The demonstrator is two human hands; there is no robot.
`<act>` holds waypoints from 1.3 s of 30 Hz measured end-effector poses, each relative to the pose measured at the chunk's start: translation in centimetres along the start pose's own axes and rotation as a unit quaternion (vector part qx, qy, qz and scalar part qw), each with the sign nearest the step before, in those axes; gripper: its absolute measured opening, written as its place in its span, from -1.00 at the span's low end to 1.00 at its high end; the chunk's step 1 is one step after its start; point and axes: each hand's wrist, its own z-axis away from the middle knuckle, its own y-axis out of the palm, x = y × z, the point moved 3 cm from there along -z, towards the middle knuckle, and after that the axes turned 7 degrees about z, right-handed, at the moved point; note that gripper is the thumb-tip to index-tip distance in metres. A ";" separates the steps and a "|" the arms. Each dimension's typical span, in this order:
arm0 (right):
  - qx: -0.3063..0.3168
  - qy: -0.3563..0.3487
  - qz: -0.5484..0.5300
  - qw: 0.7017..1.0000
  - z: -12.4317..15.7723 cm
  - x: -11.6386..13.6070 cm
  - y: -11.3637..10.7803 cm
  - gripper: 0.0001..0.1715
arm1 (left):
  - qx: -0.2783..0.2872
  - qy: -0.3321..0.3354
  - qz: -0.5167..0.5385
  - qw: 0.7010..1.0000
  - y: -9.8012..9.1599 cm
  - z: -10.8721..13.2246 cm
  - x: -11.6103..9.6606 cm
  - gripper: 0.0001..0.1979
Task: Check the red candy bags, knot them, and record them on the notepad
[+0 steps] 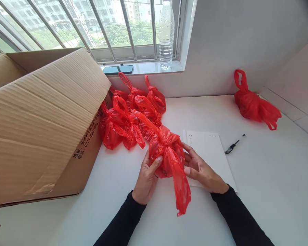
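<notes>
A knotted red plastic bag [166, 153] is held between my two hands over the white table, its loose end hanging toward me. My left hand [147, 179] grips its left side, thumb on the front. Around its right side curve the fingers of my right hand [202, 171], thumb against the plastic. Several more tied red bags [133, 126] are bunched behind it, beside the cardboard box. White paper [207, 150] with small writing lies partly under my right hand. What the bag contains is hidden.
A large open cardboard box [41, 130] fills the left side. Another red bag [254, 104] lies at the back right. A black pen [232, 147] and its cap are right of the paper. On the sill are a phone [118, 70] and a water bottle [166, 37]. Part of a hand shows lower left.
</notes>
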 end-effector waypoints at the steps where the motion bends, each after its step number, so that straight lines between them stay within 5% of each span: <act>1: -0.004 -0.007 0.011 1.000 -0.1 -0.2 0.0 -0.03 | -0.004 0.005 0.004 1.000 -0.1 0.0 0.0 -0.46; 7: -0.106 -0.022 0.067 0.992 -0.6 -1.5 -0.6 -0.27 | 0.014 0.002 -0.011 1.000 0.0 0.3 0.4 -0.46; 13: -0.063 -0.002 0.063 0.996 -0.5 -1.1 0.4 -0.25 | 0.025 -0.003 -0.032 0.999 -0.1 0.5 0.3 -0.65; 28: -0.046 -0.032 0.057 0.997 -0.5 -0.5 0.9 -0.50 | 0.015 0.015 -0.062 0.998 -0.1 1.1 -0.5 -0.57; 33: -0.032 -0.025 0.045 0.998 -0.6 -0.2 1.2 -0.35 | 0.008 0.016 -0.054 0.998 0.2 1.1 -0.6 -0.55; 39: -0.036 -0.024 0.060 0.997 -0.6 0.3 1.2 -0.59 | 0.016 0.013 -0.067 0.998 0.5 1.2 -0.5 -0.63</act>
